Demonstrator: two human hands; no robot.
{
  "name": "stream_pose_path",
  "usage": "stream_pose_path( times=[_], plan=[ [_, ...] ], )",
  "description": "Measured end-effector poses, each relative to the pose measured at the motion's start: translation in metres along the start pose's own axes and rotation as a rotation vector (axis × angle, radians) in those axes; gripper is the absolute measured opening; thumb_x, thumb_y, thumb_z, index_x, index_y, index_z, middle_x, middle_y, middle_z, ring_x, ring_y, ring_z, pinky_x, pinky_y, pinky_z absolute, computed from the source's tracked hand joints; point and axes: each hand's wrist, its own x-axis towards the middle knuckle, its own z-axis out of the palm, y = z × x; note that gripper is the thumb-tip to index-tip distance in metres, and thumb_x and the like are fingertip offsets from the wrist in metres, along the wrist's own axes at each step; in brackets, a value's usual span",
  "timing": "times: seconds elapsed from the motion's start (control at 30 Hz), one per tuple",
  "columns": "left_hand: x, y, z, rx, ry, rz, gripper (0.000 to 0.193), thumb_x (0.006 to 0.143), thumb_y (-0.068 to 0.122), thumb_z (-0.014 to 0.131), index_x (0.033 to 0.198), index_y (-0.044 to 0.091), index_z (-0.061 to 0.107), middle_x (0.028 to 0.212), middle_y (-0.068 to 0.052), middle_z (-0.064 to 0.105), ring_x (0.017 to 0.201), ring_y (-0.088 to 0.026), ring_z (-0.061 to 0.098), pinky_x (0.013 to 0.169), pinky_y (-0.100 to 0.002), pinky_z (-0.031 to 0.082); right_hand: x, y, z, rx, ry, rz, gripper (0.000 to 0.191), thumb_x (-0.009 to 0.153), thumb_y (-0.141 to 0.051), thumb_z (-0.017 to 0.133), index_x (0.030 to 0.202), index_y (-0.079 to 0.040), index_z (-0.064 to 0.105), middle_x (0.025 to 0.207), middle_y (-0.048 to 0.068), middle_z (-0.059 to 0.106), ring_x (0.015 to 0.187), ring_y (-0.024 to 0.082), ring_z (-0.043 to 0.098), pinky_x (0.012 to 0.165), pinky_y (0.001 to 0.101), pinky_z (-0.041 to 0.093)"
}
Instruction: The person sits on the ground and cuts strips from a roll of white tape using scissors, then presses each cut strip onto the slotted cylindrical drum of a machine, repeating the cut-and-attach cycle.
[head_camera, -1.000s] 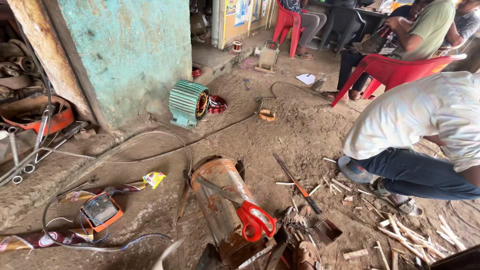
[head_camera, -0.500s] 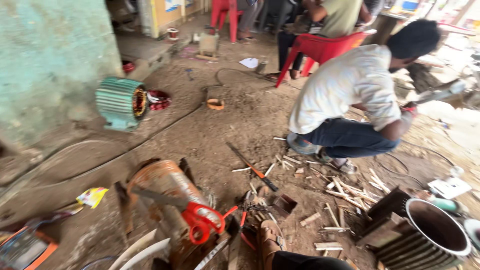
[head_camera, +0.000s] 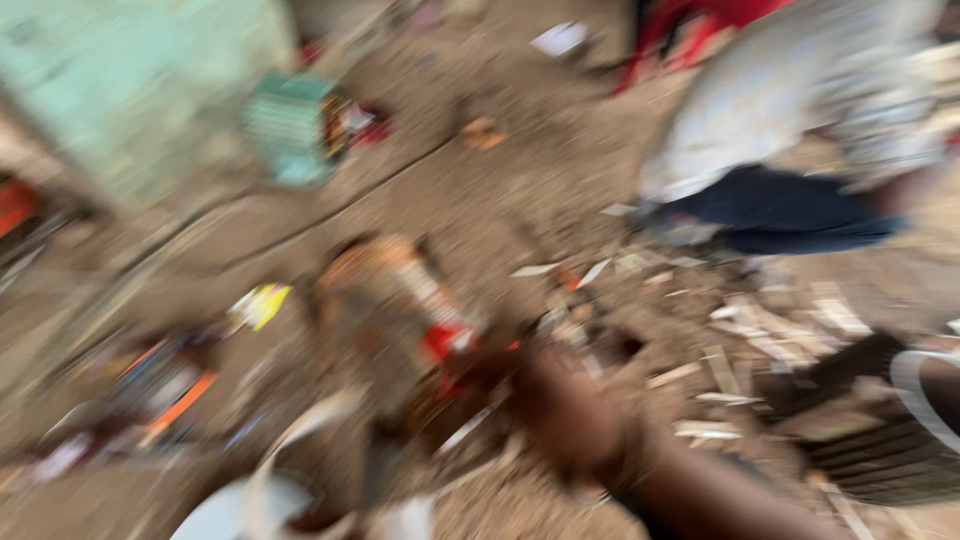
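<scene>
Heavy blur. One hand (head_camera: 575, 420) reaches toward the red-handled cutter (head_camera: 450, 345) lying on the rusty motor casing (head_camera: 385, 290) on the floor; grip state indeterminate. Cutter not yet picked up.

Motor casing (head_camera: 385, 290) centre; finned motor (head_camera: 295, 125) behind; crouching person (head_camera: 790, 150) right; scissors (head_camera: 450, 345) on casing.
</scene>
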Motion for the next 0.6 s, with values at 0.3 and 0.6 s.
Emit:
stream_pose_path(
  times=[0.3, 0.6],
  plan=[
    [-0.028, -0.008, -0.006, -0.086, -0.014, 0.055, 0.023, 0.073, 0.007, 0.080, 0.092, -0.006, 0.074, 0.065, -0.014, 0.072, 0.053, -0.022, 0.069, 0.049, -0.038, 0.057, 0.017, 0.022, 0.005, -0.169, -0.068, -0.247, 0.028, 0.081, -0.019, 0.071, 0.106, -0.006, 0.073, 0.101, 0.011, 0.074, 0.074, 0.025, 0.072, 0.067, 0.0377, 0.059],
    [-0.032, 0.001, 0.007, -0.210, 0.035, 0.122, 0.027, 0.074, 0.002, 0.078, 0.099, -0.005, 0.068, 0.071, -0.015, 0.072, 0.054, -0.021, 0.069, 0.047, -0.036, 0.058, 0.054, 0.028, 0.046, -0.707, -0.407, 0.073, 0.038, 0.089, -0.045, 0.069, 0.094, -0.007, 0.073, 0.091, 0.016, 0.072, 0.087, 0.035, 0.070, 0.077, 0.0478, 0.056]
  ],
)
